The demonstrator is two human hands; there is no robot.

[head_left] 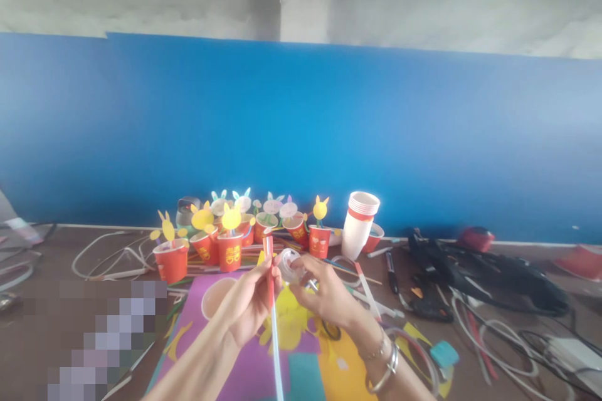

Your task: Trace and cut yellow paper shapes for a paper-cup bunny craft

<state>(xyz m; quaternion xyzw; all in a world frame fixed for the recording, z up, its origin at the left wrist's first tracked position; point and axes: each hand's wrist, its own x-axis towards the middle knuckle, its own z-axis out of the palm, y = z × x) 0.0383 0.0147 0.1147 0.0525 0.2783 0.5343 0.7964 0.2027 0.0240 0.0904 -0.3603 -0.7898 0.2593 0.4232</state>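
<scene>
My left hand [254, 297] is closed on a thin red strip [270, 282] that stands roughly upright. A long pale blue strip [276, 351] runs down from its lower end towards me; whether the two are joined I cannot make out. Close beside it, my right hand [324, 288] has its fingers curled round a roll of clear tape [291, 263]. The roll almost touches the left fingertips. Below both hands lie cut yellow paper scraps [286, 319] on a purple sheet [249, 369], with an orange-yellow sheet [345, 373] to the right.
Red paper cups [170, 262] with yellow rabbit-eared paper figures stand in a group behind the hands. A stack of white cups [360, 225] rises right of them. A black marker [391, 270], a black bag [493, 276] and loose cables [498, 344] lie at right.
</scene>
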